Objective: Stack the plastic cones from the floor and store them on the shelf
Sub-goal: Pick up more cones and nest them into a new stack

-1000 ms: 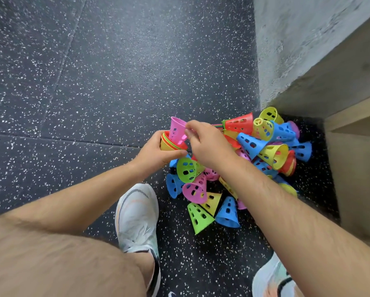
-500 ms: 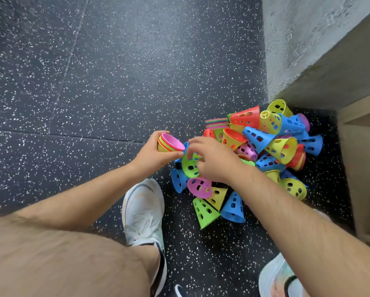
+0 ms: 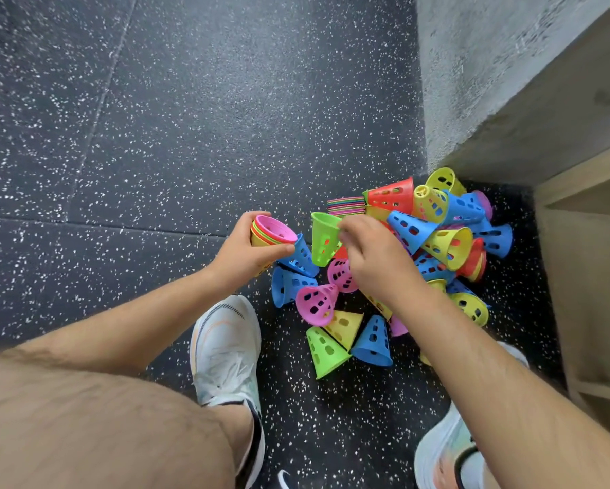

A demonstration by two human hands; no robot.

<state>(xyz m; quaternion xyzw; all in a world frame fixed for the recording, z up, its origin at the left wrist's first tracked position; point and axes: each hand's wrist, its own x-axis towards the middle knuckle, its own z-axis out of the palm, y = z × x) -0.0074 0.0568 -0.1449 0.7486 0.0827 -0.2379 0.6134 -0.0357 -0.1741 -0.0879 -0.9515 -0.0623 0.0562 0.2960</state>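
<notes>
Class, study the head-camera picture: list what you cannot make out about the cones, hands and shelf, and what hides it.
1. Head view: how many cones the held stack has; the left hand wraps its lower part.
2. Head view: floor pile cones under the right hand, which pinches the green cone, and its forearm.
3. Head view: most of the shelf, cut off by the right edge.

bright, even light | soft shadows | wide-angle edge bending | right hand slightly blurred
</notes>
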